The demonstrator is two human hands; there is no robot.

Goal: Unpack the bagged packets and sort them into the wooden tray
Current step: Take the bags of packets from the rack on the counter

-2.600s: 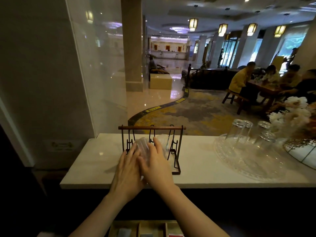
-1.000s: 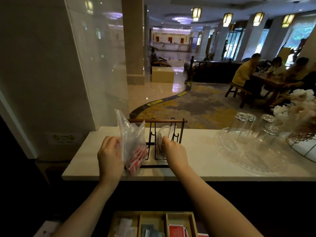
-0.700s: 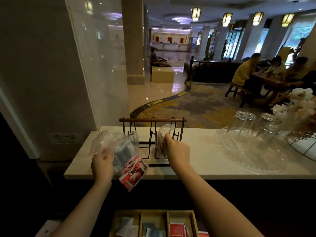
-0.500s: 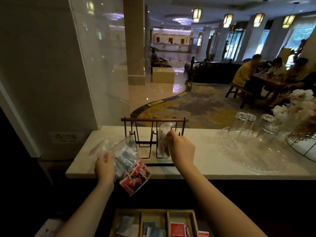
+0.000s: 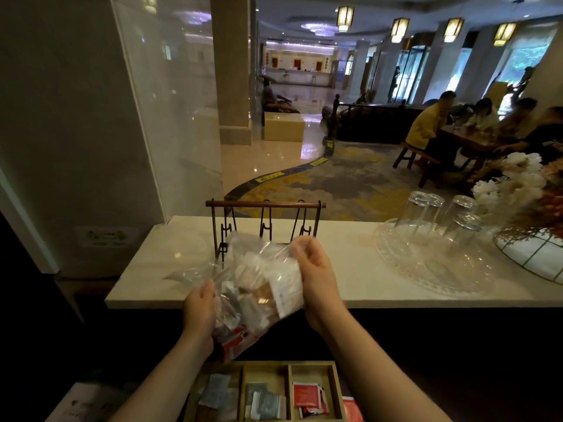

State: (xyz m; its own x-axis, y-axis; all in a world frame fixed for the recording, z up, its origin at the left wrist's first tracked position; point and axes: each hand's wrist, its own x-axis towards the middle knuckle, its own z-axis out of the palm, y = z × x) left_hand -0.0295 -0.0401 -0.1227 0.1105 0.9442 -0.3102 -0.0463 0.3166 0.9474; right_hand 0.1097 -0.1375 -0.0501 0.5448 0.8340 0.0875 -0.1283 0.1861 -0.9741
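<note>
Above the wooden tray [image 5: 338, 388], both hands hold clear bags of packets: the left hand [image 5: 199, 312] grasps the bag with red packets [image 5: 231, 339], the right hand's [image 5: 316, 278] fingers pinch the bag of white packets [image 5: 274, 281]. Behind them, on the table [image 5: 365, 269], stands a hook rack [image 5: 265, 205].

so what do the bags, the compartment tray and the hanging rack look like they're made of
Clear crinkly bags: thin glossy plastic film, since the packets show through it. Pale three-compartment tray: seemingly matte light wood, with visible thick walls. Dark hanging rack: thin black wire, likely metal, under a brown rod that looks like wood.
</note>
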